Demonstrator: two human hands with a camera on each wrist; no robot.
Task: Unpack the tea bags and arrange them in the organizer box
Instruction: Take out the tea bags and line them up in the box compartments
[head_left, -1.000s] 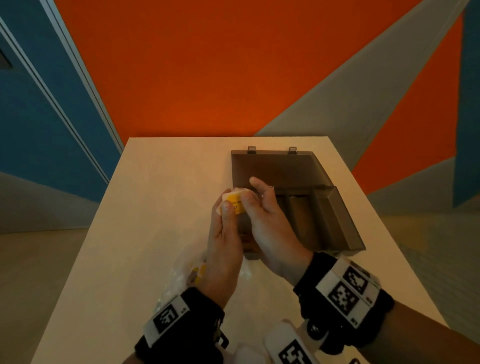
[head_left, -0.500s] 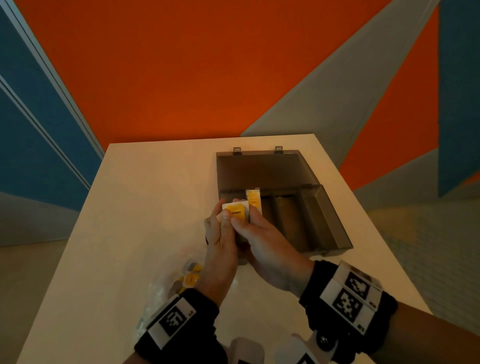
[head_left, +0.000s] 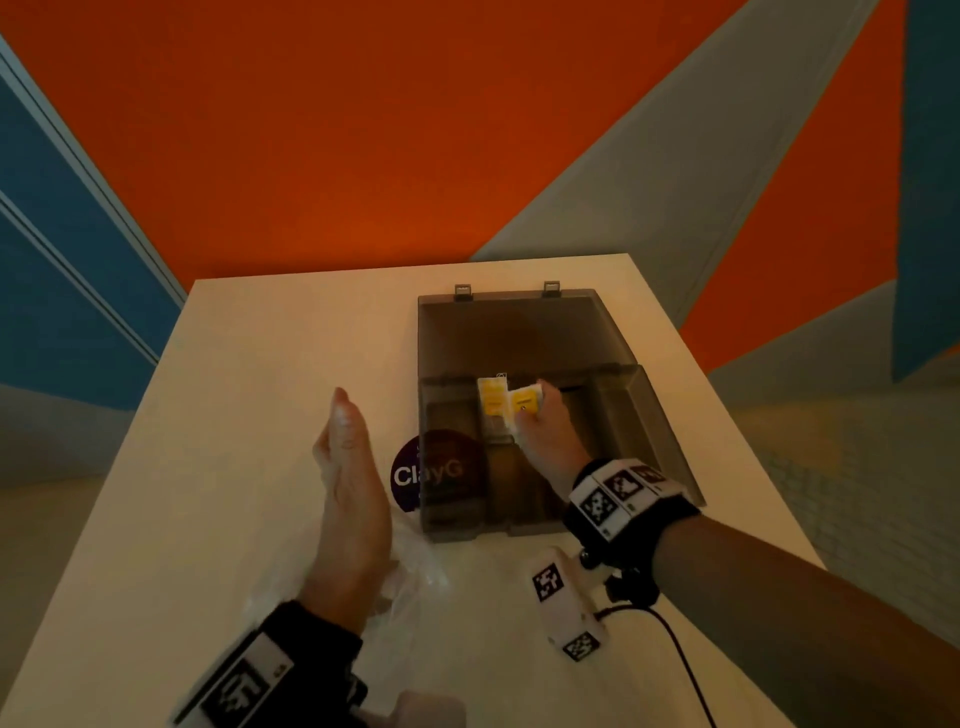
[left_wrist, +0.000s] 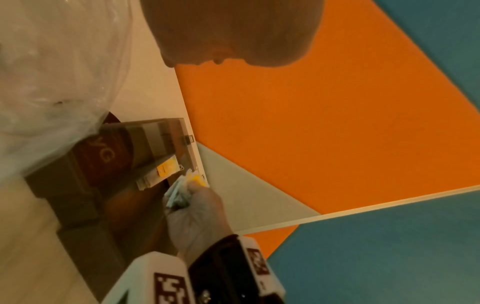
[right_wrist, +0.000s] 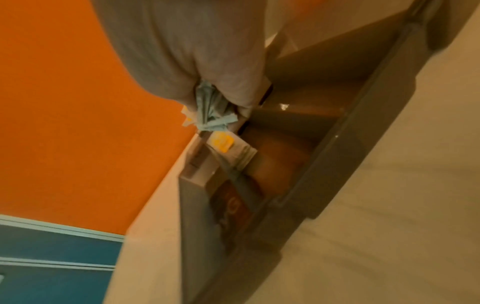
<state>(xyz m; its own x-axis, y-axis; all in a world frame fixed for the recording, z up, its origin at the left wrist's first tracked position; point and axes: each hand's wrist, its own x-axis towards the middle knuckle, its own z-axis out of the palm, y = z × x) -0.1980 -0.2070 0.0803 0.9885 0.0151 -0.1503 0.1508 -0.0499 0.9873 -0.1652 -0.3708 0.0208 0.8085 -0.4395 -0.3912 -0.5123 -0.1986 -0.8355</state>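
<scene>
While clamped around a small bunch of tea bags, the right hand hovers over the middle compartments of the organizer box, thumb and curled fingers pinching the yellow-labelled packets together. Visible in the right wrist view as a fanned bundle of pale paper edges gripped tight just above the box dividers. Standing upright in a compartment just at 9 o'clock of that bunch, another tea bag with a yellow label, leaning on the divider; seen also from the left wrist and the right wrist.

Box of smoky translucent plastic, lid laid open flat toward 12 o'clock, two small latches on its far edge, resting on the pale worktop at about 2 o'clock from centre.

Left hand raised edge-on over the worktop at 9 o'clock of the box, fingers straight and together, grip holding nothing. Beneath its wrist, a crumpled clear plastic bag lying on the worktop, touching the box's near left corner. Round dark sticker with white lettering on the worktop, partly under the box's left wall.

Behind the worktop, wall panels in orange, blue and grey.
</scene>
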